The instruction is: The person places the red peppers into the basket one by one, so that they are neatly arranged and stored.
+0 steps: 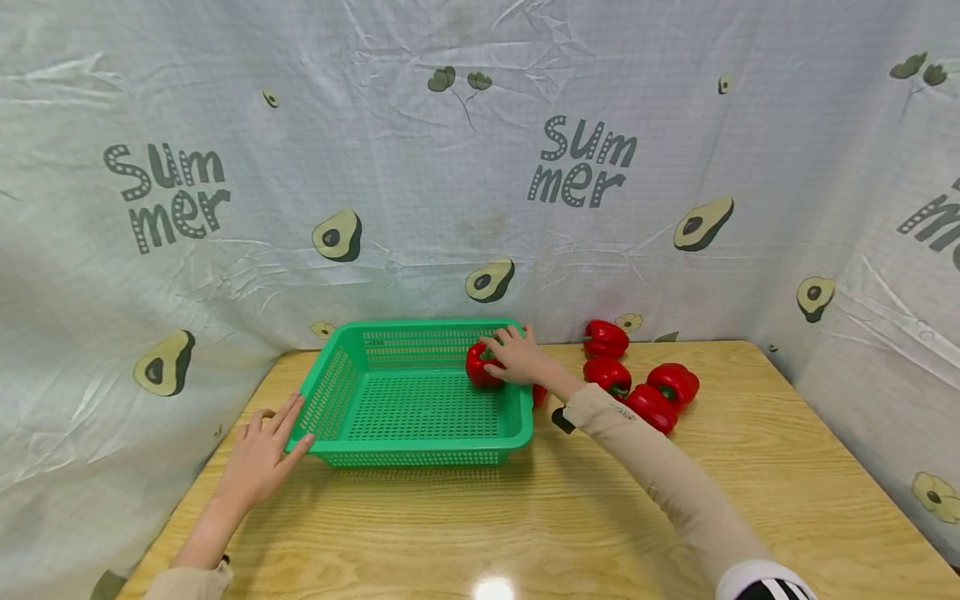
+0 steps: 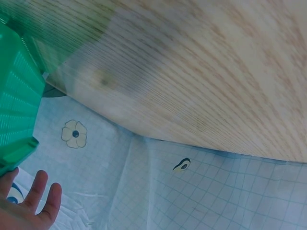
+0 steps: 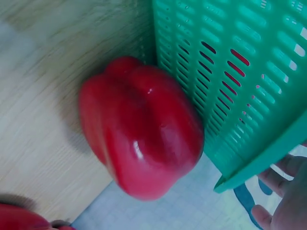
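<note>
A green plastic basket (image 1: 420,446) with slotted walls stands on the table. My left hand (image 1: 258,454) rests at its front left corner, thumb and index finger touching the rim; the other fingers are loosely spread, as the left wrist view shows. Over the basket's right wall reaches my right hand (image 1: 517,357), thumb and fingers around a red bell pepper (image 1: 480,367) inside the right end. Just outside that wall lies another bell pepper (image 3: 141,129), mostly hidden by the basket and right hand in the head view.
Several more red bell peppers (image 1: 651,408) lie in a loose group on the wooden table (image 1: 420,533), right of the basket. A white cloth (image 1: 420,167) printed with avocados and lettering hangs close behind the table and along both sides.
</note>
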